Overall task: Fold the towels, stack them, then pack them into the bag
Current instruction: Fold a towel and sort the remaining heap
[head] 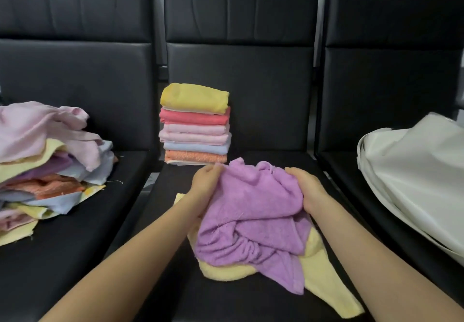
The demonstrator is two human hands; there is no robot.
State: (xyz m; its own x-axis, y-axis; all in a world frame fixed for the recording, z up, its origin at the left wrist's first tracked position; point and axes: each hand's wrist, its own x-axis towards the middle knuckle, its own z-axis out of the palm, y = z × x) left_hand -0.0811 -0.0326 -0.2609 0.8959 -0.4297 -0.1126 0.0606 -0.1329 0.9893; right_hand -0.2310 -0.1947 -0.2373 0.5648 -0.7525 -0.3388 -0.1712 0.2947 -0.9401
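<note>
Step in hand: folding. My left hand [204, 183] and right hand [307, 187], apart, each grip the crumpled purple towel [253, 216] between them. Next, probably: find corners, spread flat.

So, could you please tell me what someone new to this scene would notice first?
Most eye-catching is the crumpled purple towel at the centre, on the middle seat, gripped by the left hand and right hand, with a pale yellow towel under it. Behind it stands a neat stack of folded towels. An unfolded heap of towels fills the left seat, and a white bag lies on the right one.
</note>
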